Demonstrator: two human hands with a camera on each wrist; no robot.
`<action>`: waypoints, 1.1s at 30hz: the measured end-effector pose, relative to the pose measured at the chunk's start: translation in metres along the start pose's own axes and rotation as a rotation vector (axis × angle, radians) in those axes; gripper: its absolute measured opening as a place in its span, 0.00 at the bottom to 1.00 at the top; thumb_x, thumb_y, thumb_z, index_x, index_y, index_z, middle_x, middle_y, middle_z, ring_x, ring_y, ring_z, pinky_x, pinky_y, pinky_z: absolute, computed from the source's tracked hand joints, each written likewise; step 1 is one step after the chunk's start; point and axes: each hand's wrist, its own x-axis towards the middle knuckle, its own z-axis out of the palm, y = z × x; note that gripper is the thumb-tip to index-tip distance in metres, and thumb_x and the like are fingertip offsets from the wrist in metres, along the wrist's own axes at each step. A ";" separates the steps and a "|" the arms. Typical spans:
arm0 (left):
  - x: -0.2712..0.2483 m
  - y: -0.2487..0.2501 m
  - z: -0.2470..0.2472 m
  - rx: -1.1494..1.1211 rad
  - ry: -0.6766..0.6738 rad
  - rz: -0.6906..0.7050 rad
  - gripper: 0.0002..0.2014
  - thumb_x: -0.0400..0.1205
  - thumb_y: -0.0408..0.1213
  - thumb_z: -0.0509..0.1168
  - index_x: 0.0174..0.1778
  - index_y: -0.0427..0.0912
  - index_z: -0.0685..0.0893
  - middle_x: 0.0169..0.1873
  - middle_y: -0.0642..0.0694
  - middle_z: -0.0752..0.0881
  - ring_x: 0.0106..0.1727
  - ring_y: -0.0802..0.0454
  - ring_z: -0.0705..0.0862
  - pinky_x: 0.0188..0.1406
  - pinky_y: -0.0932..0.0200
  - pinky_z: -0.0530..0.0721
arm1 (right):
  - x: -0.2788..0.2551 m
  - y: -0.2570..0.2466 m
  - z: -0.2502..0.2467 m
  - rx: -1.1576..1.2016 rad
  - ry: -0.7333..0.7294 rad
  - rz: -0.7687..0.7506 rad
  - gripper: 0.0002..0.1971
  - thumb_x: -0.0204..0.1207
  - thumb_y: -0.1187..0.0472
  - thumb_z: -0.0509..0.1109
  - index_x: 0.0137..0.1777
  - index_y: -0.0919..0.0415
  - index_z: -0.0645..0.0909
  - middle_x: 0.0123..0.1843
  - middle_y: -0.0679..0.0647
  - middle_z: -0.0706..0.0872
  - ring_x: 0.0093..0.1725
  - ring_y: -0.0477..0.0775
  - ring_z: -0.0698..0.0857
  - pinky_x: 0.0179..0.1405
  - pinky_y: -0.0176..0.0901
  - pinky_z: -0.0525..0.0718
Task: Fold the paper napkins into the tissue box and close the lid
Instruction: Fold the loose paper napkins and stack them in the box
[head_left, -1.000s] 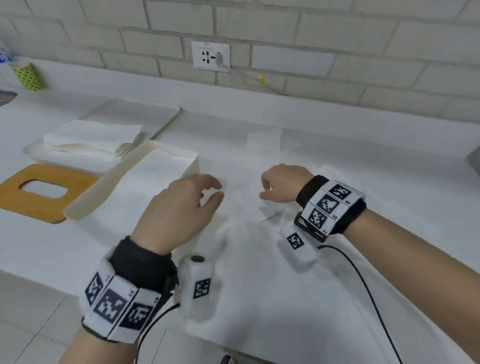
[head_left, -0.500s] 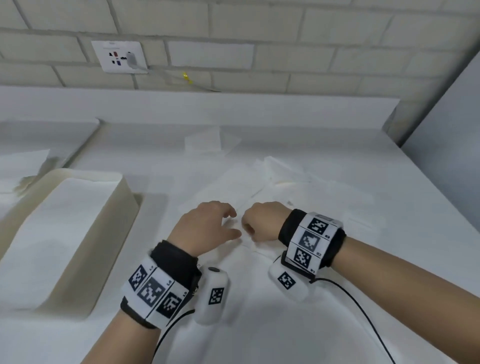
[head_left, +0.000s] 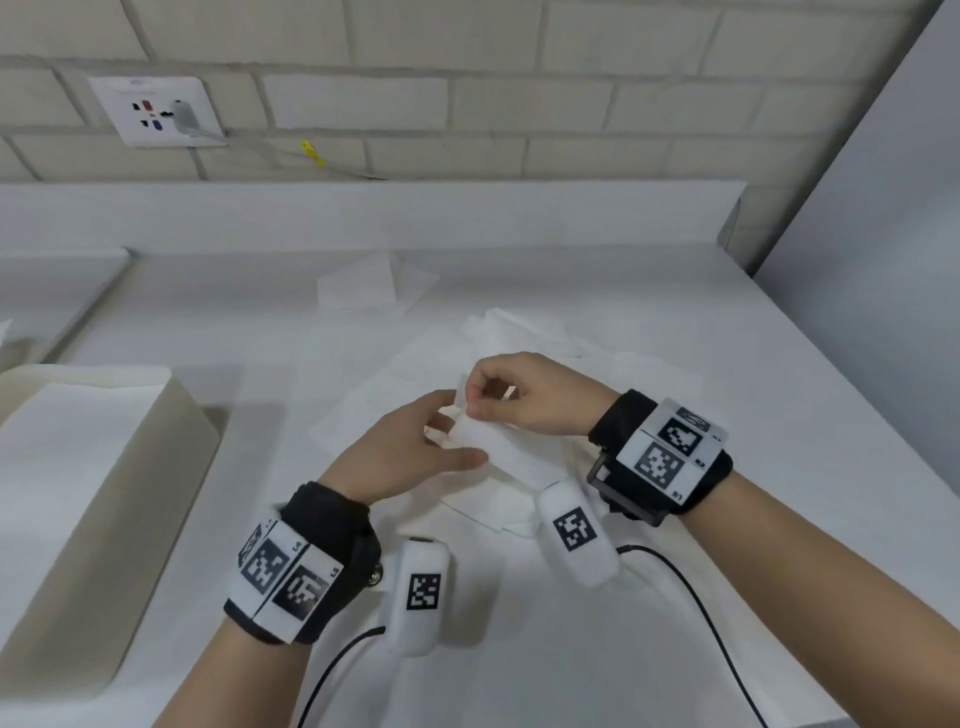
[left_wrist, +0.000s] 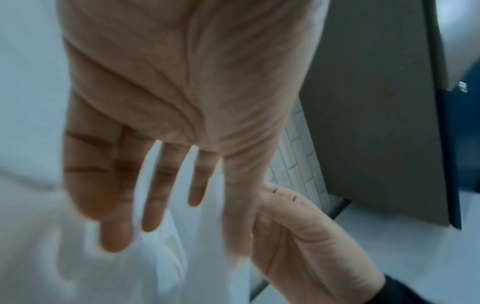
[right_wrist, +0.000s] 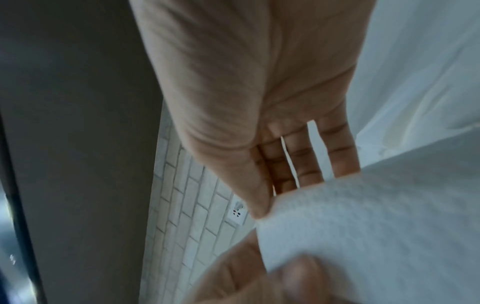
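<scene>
Light: I see soft, bright, even light in the head view.
Shadows: faint, under my wrists.
Blur: both wrist views look dim and smeared.
Edges: walls bend.

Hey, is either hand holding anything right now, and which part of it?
The right hand pinches the raised left corner of a thin white paper napkin. The left hand has straight fingers beside that edge; a grip cannot be told.
</scene>
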 end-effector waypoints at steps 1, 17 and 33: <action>0.001 0.003 0.002 -0.068 0.001 0.015 0.26 0.74 0.45 0.75 0.68 0.54 0.76 0.51 0.53 0.84 0.40 0.57 0.86 0.41 0.64 0.81 | -0.001 0.000 -0.001 0.053 0.027 -0.006 0.11 0.77 0.63 0.69 0.36 0.49 0.76 0.36 0.37 0.80 0.35 0.32 0.78 0.39 0.22 0.73; -0.005 0.008 -0.002 -0.733 0.176 0.157 0.15 0.66 0.34 0.67 0.48 0.35 0.85 0.45 0.40 0.87 0.49 0.44 0.85 0.50 0.48 0.81 | 0.008 0.009 -0.009 0.359 0.147 0.173 0.18 0.75 0.47 0.70 0.62 0.47 0.71 0.61 0.46 0.78 0.62 0.44 0.78 0.61 0.37 0.75; -0.015 0.000 -0.020 -0.612 0.410 0.189 0.03 0.78 0.32 0.69 0.45 0.40 0.88 0.41 0.46 0.92 0.42 0.50 0.91 0.38 0.60 0.88 | 0.026 -0.026 0.002 0.289 0.423 -0.117 0.15 0.83 0.61 0.59 0.69 0.60 0.72 0.59 0.48 0.83 0.59 0.47 0.83 0.61 0.43 0.81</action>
